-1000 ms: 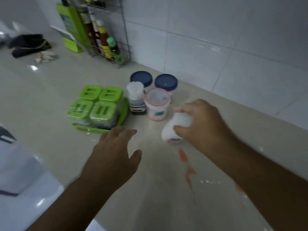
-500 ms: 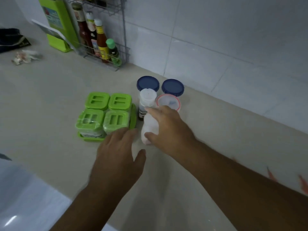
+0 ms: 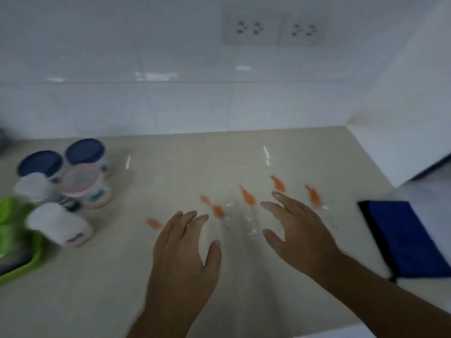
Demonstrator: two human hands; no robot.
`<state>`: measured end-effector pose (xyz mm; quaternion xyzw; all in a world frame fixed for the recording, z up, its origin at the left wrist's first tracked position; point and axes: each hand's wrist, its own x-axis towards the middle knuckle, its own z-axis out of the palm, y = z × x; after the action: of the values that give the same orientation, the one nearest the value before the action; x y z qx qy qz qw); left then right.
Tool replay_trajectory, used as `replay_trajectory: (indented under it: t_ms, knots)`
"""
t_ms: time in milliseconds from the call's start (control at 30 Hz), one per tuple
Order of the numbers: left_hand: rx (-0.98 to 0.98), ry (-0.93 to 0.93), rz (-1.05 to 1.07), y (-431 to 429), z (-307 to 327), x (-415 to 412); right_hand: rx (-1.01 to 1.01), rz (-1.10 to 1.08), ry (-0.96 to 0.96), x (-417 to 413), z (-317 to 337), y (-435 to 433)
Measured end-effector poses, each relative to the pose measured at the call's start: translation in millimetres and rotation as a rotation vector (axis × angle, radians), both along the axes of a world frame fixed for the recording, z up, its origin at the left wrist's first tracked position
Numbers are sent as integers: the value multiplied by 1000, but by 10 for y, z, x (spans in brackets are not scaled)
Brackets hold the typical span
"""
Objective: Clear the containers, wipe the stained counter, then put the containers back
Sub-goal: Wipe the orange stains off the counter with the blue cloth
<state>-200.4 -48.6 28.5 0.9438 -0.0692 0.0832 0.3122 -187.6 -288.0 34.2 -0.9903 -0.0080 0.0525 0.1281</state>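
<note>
Several orange stains (image 3: 247, 196) mark the beige counter (image 3: 170, 176) in front of me. My left hand (image 3: 185, 245) and my right hand (image 3: 297, 230) hover over them, fingers spread, holding nothing. At the left stand the containers: two blue-lidded jars (image 3: 85, 151), a pink-rimmed tub (image 3: 84, 185), a white-capped bottle (image 3: 33, 187) and a white bottle (image 3: 59, 224), beside a green lidded box set (image 3: 14, 240) cut by the frame edge. A blue cloth (image 3: 405, 237) lies on the counter at the right.
White tiled wall runs behind the counter, with a double power socket (image 3: 274, 29) high up. A white wall corner (image 3: 400, 132) closes the counter at the right. Small white specks lie among the stains.
My right hand has let go of the white bottle, which now stands by the other containers. The view swung right, and both hands moved over the stained patch.
</note>
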Motion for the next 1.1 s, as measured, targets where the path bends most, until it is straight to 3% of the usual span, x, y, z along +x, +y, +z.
replay_trajectory:
  t_ms: [133, 333, 533, 767, 1100]
  knots:
    - [-9, 65, -110, -1016, -73, -93, 66, -138, -12, -399, -106, -1120]
    - [2, 192, -93, -2152, -372, -279, 158, -312, -25, -718, -301, -2387]
    - [186, 221, -53, -2668, -848, -436, 141, -258, -69, -389, -546, -3150]
    - [238, 147, 53, -2763, -1207, -432, -71, -194, -19, -417, -1352, -3268]
    - [321, 230, 96, -2778, -1275, -371, -109, -7, 85, -1105, -1301, -2731]
